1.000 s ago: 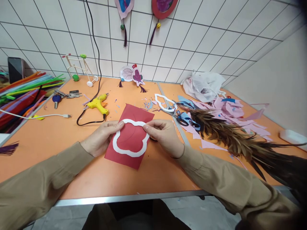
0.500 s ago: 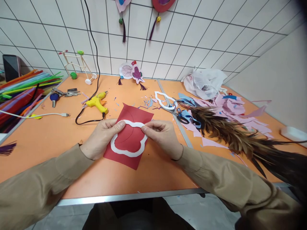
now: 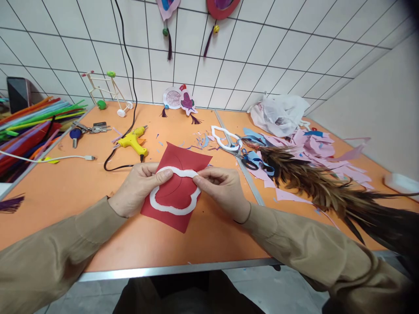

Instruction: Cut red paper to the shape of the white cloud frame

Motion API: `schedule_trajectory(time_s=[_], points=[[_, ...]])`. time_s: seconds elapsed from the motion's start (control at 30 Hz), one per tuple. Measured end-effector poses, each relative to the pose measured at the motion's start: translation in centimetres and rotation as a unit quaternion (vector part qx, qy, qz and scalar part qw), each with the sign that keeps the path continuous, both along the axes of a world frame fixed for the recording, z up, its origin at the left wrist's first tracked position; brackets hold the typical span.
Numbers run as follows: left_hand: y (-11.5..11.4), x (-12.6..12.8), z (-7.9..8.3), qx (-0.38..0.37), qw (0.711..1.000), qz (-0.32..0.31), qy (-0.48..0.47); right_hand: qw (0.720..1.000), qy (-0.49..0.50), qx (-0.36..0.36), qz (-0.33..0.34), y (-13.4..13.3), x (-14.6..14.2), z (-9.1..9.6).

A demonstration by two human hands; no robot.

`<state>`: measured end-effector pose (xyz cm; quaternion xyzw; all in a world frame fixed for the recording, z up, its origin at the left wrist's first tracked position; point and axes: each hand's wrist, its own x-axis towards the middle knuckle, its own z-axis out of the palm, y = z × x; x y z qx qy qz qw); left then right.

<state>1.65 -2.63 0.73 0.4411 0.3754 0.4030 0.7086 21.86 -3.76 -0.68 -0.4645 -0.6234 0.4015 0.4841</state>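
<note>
A red paper sheet (image 3: 183, 163) lies tilted on the orange table (image 3: 81, 187) in front of me. On it rests a white cloud-shaped paper frame (image 3: 173, 208). My left hand (image 3: 137, 187) pinches the frame's upper left edge between thumb and fingers. My right hand (image 3: 222, 189) pinches its upper right edge. Both hands are closed on the frame, whose top edge lifts slightly off the red sheet.
A yellow glue gun (image 3: 133, 141) with a black cord lies behind the sheet. Keys (image 3: 85, 129), pipe cleaners (image 3: 29, 126) and a white cable sit at left. Scissors (image 3: 250, 161), a second white frame (image 3: 225, 138), brown feathers (image 3: 314, 183), pink scraps and a plastic bag (image 3: 281, 114) fill the right.
The hands have drawn slightly closer together along the frame's top edge, which now bows up a little. The red sheet has barely shifted.
</note>
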Motion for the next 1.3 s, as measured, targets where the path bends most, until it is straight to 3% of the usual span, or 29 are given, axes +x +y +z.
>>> schedule_trajectory(time_s=[0.47, 0.7, 0.83, 0.9, 1.03, 1.23, 1.3], points=[[0.0, -0.1, 0.7, 0.011, 0.999, 0.01, 0.032, 1.0, 0.017, 0.01, 0.004, -0.2, -0.3, -0.3], [-0.1, -0.8, 0.9, 0.037, 0.999, -0.001, 0.04, 0.997, -0.011, 0.055, 0.056, -0.3, 0.9, 0.7], [0.1, -1.3, 1.4, 0.048, 0.998, -0.007, 0.042, 0.993, -0.072, 0.099, -0.003, 0.8, 3.0, 0.8], [0.3, -1.5, 1.7, 0.055, 0.997, -0.02, 0.044, 0.977, -0.183, 0.111, -0.018, 1.4, 4.1, 0.4], [0.4, -1.7, 1.9, 0.065, 0.996, -0.044, 0.041, 0.903, -0.414, 0.104, 0.041, 2.2, 5.0, -0.5], [0.4, -1.6, 1.7, 0.034, 0.999, -0.037, 0.02, 0.814, -0.568, 0.066, 0.102, 1.9, 5.0, -0.1], [0.5, -1.7, 1.7, 0.027, 0.999, -0.035, 0.01, 0.803, -0.584, 0.064, 0.1, 1.7, 5.5, 0.3]])
